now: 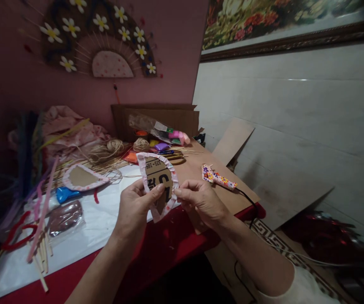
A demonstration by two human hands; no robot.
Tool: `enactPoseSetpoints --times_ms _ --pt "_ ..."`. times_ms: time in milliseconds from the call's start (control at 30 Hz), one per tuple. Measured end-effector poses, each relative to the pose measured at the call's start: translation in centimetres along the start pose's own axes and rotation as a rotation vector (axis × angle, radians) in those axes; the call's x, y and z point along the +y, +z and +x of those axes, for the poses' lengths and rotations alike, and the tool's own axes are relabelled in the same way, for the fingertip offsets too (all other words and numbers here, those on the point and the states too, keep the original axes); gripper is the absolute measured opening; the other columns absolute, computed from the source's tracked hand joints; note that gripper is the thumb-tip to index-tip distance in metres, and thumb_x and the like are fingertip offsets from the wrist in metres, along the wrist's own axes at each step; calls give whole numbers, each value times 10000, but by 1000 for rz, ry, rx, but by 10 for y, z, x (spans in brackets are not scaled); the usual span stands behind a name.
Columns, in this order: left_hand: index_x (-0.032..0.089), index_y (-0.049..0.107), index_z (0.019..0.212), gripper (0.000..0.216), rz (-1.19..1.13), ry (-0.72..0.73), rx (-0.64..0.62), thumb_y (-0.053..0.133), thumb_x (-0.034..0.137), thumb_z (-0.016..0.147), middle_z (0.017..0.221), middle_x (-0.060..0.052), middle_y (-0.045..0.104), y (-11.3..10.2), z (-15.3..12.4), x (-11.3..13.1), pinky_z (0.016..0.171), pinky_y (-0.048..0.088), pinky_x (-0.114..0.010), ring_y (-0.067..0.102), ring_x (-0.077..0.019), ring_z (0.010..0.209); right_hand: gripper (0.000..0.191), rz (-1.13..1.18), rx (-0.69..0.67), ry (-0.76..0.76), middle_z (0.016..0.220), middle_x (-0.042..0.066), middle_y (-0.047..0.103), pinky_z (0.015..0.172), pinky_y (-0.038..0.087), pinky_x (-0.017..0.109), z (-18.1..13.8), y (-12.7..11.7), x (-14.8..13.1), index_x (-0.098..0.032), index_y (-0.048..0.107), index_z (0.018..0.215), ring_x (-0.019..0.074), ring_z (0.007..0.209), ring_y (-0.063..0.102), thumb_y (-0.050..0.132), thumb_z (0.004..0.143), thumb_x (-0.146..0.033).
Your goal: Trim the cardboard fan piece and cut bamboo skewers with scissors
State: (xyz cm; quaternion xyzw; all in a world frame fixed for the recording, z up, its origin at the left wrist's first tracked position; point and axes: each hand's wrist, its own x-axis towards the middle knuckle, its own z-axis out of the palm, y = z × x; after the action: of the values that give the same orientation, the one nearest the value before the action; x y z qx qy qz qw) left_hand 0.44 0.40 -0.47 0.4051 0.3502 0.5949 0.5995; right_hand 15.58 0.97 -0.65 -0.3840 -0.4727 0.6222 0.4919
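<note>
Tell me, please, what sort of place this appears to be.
Probably a craft corner, perhaps in a home: there is a pink-edged cardboard piece being held, a ball of twine and what looks like a corded glue gun.

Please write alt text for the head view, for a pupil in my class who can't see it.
A person's left hand and right hand hold a printed cardboard piece edged in pale pink. On the cluttered table, a similar piece lies to the left and a flower-patterned corded tool to the right; a flowered fan hangs on the pink wall.
</note>
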Motion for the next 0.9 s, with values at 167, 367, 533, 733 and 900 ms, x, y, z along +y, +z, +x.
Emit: enactPoseSetpoints --times_ms 167,367,533,733,900 --pt "106 666 861 294 -9 -18 29 761 223 609 795 -86 704 1 1 0 619 522 -266 647 -174 662 289 -18 -53 -2 475 -50 479 427 247 192 -1 -2 -5 -141 544 569 47 428 367 742 636 -340" --pt "119 668 883 292 28 25 16 750 230 626 832 -90 706 1 0 0 631 525 -279 652 -186 692 284 -30 -56 -1 510 -39 495 434 255 196 1 -4 -1 -141 543 576 49 441 368 724 662 -341" --pt "115 667 879 297 14 14 56 753 231 619 801 -82 704 1 0 -1 594 525 -272 647 -177 649 283 -18 -29 -35 515 -41 490 417 244 192 1 -1 5 -143 564 610 46 430 359 713 676 -374" --pt "93 650 870 305 -23 -4 111 755 217 612 756 -75 699 3 3 1 510 512 -238 632 -150 560 232 31 -83 -13 624 -10 573 437 286 183 -8 0 3 -131 649 700 43 468 404 724 670 -349" --pt "91 652 864 307 -26 1 109 758 220 606 746 -76 699 4 1 3 488 500 -225 628 -145 548 218 25 -100 -2 628 -5 582 450 284 185 -9 0 2 -125 660 687 41 473 401 740 658 -326"
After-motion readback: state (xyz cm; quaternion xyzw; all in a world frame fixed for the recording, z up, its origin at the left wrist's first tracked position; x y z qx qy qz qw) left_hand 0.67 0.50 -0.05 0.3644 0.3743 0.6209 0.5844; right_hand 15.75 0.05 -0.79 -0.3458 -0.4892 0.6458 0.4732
